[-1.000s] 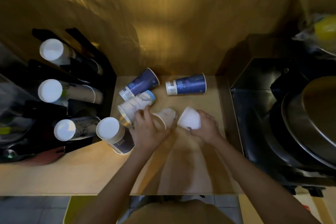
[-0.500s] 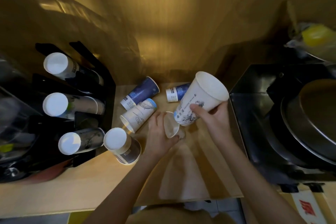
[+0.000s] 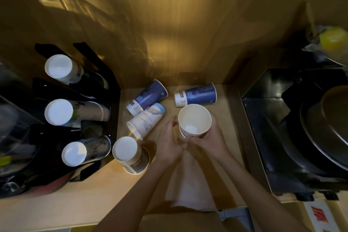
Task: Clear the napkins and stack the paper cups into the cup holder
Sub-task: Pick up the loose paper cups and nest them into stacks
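Note:
My right hand [image 3: 211, 140] grips a white paper cup [image 3: 194, 119], upright with its mouth towards me, nested into a second cup whose rim shows just below it. My left hand [image 3: 169, 137] holds that lower cup from the left. Two blue cups [image 3: 148, 96] [image 3: 196, 94] and a white printed cup [image 3: 146, 119] lie on their sides on the wooden counter [image 3: 222, 118]. An upside-down cup [image 3: 130, 153] stands near the left hand. The black cup holder [image 3: 114, 100] at left has three cup stacks [image 3: 60, 112] lying in its slots. A white napkin [image 3: 190, 188] lies under my forearms.
A black metal appliance with a large steel pan [image 3: 323, 130] fills the right side. A wooden wall rises behind the counter. A yellow object in plastic wrap [image 3: 331, 40] sits at the upper right. Dark clutter lies left of the holder.
My right hand lifted a white cup off the counter, turned it upright and lowered it into the cup in my left hand. Both hands have come together.

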The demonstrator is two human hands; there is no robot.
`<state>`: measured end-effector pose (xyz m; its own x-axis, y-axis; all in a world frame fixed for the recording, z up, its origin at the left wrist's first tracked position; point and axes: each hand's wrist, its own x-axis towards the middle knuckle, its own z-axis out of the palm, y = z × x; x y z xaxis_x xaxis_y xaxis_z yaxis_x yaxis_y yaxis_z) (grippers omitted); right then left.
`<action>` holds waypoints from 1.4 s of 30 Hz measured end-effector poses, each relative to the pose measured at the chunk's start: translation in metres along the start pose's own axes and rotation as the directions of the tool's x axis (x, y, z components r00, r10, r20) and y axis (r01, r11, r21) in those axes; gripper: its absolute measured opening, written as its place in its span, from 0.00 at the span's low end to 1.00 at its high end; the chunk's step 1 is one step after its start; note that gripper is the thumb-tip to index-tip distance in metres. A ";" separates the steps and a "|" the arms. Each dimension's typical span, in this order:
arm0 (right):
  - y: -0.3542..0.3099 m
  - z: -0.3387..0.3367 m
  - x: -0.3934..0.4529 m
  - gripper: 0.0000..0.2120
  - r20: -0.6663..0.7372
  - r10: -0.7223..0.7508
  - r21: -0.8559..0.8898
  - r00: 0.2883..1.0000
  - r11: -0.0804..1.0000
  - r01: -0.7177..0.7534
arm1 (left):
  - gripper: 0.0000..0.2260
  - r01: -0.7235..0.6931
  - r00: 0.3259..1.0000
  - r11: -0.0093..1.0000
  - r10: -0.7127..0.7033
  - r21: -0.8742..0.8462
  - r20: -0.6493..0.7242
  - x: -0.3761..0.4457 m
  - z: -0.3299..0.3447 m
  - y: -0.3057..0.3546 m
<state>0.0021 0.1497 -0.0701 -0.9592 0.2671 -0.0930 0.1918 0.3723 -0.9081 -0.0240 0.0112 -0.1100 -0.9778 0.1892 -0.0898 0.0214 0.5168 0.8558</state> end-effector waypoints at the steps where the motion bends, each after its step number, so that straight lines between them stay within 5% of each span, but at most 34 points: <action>1: 0.003 0.001 0.002 0.45 -0.002 -0.005 -0.010 1.000 1.000 0.005 | 0.40 -0.013 1.000 1.000 0.013 0.001 0.007 0.002 0.002 -0.001; 5: 0.010 0.002 0.004 0.52 0.061 0.028 -0.006 0.998 1.000 -0.027 | 0.34 -0.062 0.998 0.996 0.063 -0.067 0.017 0.007 0.005 0.003; 13: 0.012 -0.004 0.006 0.43 0.192 0.037 -0.102 0.981 0.995 -0.017 | 0.26 -0.041 0.999 0.977 0.038 -0.208 -0.018 0.007 0.004 0.008; 19: -0.008 -0.006 0.044 0.14 0.212 0.007 -0.278 0.977 0.959 0.053 | 0.38 -0.015 1.000 0.966 0.017 -0.257 0.004 0.003 -0.002 0.001; 22: -0.031 0.009 0.074 0.10 0.278 -0.094 -0.453 0.956 0.865 0.216 | 0.39 0.013 0.999 0.979 -0.018 -0.202 -0.028 0.004 -0.007 0.000; 27: -0.071 0.068 0.107 0.10 0.603 -0.169 -0.429 0.779 0.755 0.496 | 0.42 0.039 0.993 0.995 -0.048 -0.090 -0.104 0.007 -0.010 -0.004; 34: -0.076 0.144 0.111 0.30 0.885 -0.023 -0.379 0.464 0.543 0.750 | 0.36 0.159 0.986 0.986 -0.161 -0.050 -0.048 0.014 -0.011 -0.013; 38: -0.066 0.160 0.109 0.36 0.921 0.059 -0.360 0.384 0.504 0.785 | 0.33 0.236 0.971 0.971 -0.237 -0.033 -0.022 0.013 -0.008 -0.021; 42: -0.055 0.172 0.105 0.33 0.927 0.048 -0.367 0.372 0.331 0.869 | 0.23 0.310 0.950 0.949 -0.306 -0.057 0.067 0.012 -0.006 -0.020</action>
<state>-0.1453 0.0044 -0.1007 -0.5407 -0.7063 -0.4570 -0.6940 0.6815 -0.2321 -0.0369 -0.0017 -0.1251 -0.9213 0.0776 -0.3811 -0.2943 0.5014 0.8136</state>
